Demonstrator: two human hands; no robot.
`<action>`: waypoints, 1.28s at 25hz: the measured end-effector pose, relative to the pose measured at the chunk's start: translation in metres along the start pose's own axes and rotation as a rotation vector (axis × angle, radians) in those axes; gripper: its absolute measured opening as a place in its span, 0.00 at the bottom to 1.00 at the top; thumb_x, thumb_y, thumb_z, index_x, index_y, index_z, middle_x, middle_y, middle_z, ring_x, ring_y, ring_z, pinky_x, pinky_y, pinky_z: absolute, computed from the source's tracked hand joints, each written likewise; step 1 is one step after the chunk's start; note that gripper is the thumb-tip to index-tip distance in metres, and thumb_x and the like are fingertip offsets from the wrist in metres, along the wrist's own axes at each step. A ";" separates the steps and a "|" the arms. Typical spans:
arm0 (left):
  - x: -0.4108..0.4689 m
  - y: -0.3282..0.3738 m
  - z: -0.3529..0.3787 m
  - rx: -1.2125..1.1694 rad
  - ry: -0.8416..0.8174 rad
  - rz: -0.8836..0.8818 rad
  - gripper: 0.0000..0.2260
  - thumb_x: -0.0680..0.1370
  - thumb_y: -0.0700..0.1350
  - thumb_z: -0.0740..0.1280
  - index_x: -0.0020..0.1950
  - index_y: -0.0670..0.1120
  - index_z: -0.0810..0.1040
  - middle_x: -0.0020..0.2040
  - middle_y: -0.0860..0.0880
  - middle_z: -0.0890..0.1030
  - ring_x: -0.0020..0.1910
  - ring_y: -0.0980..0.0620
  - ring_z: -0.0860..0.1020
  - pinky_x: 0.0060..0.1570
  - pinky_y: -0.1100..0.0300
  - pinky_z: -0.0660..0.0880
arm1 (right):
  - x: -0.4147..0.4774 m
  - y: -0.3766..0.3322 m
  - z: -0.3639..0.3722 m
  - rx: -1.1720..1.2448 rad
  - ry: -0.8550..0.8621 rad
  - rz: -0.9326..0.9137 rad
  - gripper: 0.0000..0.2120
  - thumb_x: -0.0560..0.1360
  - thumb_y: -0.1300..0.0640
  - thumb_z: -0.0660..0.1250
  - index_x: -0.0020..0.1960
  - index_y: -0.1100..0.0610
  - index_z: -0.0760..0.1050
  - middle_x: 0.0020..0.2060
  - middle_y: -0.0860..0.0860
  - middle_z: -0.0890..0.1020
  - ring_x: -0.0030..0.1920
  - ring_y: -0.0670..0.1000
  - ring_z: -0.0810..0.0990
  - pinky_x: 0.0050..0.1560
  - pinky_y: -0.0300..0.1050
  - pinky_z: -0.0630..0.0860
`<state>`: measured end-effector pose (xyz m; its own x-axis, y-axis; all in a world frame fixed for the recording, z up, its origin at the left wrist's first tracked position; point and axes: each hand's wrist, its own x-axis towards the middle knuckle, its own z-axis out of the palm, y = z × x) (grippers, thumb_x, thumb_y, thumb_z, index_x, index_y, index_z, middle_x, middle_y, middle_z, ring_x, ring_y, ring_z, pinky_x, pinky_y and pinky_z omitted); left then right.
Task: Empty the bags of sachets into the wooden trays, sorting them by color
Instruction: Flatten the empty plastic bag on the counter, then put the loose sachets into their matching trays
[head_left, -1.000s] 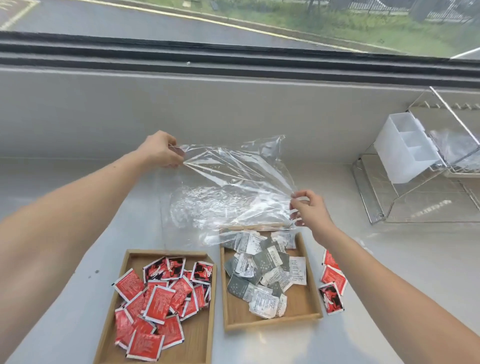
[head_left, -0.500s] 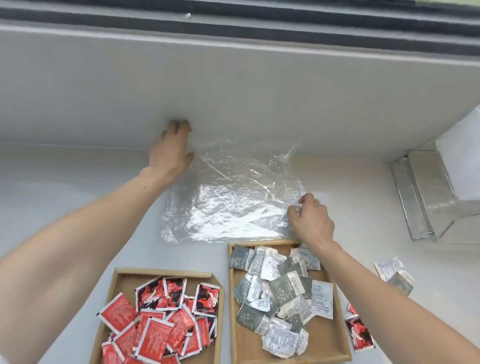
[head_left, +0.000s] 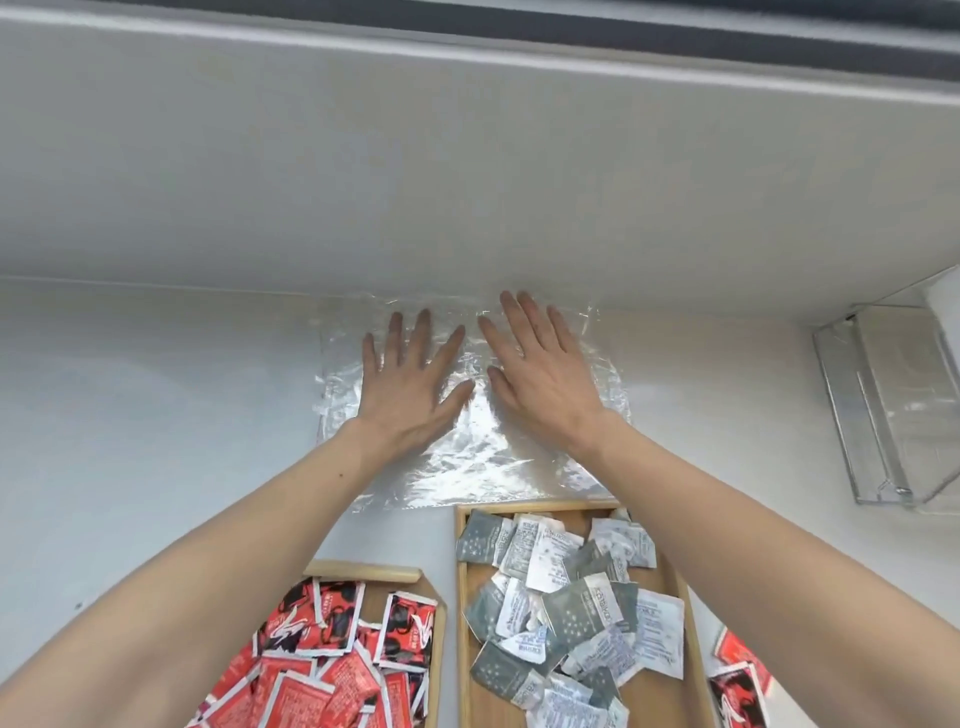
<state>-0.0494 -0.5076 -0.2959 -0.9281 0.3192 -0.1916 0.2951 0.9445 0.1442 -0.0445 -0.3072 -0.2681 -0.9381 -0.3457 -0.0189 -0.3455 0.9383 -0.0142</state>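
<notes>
An empty clear plastic bag (head_left: 483, 457) lies flat on the white counter against the back wall. My left hand (head_left: 410, 382) and my right hand (head_left: 540, 371) both rest palm down on it, fingers spread, side by side. In front of the bag stand two wooden trays. The left tray (head_left: 387, 576) holds several red sachets (head_left: 332, 670). The right tray (head_left: 670, 691) holds several grey and white sachets (head_left: 566, 603). My forearms cover parts of both trays.
A few red sachets (head_left: 737, 675) lie loose on the counter right of the right tray. A clear acrylic box (head_left: 893, 405) stands at the right edge. The white wall and window ledge rise directly behind the bag.
The bag was held up by both hands over the right tray, then laid down on the counter. Both hands have let go of its edges and now press flat on its middle.
</notes>
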 end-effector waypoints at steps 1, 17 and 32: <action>0.000 -0.004 0.002 0.003 -0.019 0.017 0.31 0.78 0.70 0.45 0.79 0.62 0.43 0.82 0.46 0.43 0.79 0.38 0.39 0.72 0.32 0.39 | 0.002 0.012 0.008 0.008 -0.067 0.039 0.27 0.81 0.47 0.56 0.78 0.53 0.60 0.78 0.61 0.59 0.79 0.61 0.55 0.77 0.59 0.50; 0.006 -0.013 -0.011 -0.038 -0.055 0.079 0.33 0.75 0.73 0.49 0.78 0.61 0.54 0.82 0.43 0.43 0.80 0.40 0.41 0.73 0.35 0.39 | -0.007 0.055 0.009 0.214 -0.224 0.130 0.26 0.81 0.52 0.53 0.77 0.59 0.57 0.79 0.58 0.56 0.79 0.58 0.53 0.78 0.55 0.52; -0.152 0.077 -0.078 -0.104 0.165 0.228 0.29 0.81 0.63 0.47 0.77 0.50 0.61 0.77 0.41 0.64 0.77 0.40 0.59 0.74 0.42 0.57 | -0.180 -0.012 -0.102 0.172 0.014 0.176 0.27 0.82 0.47 0.54 0.79 0.53 0.55 0.76 0.62 0.62 0.77 0.62 0.59 0.75 0.57 0.60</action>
<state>0.0966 -0.4900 -0.1797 -0.8673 0.4975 0.0163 0.4834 0.8341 0.2656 0.1266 -0.2557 -0.1629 -0.9842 -0.1757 -0.0227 -0.1687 0.9688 -0.1817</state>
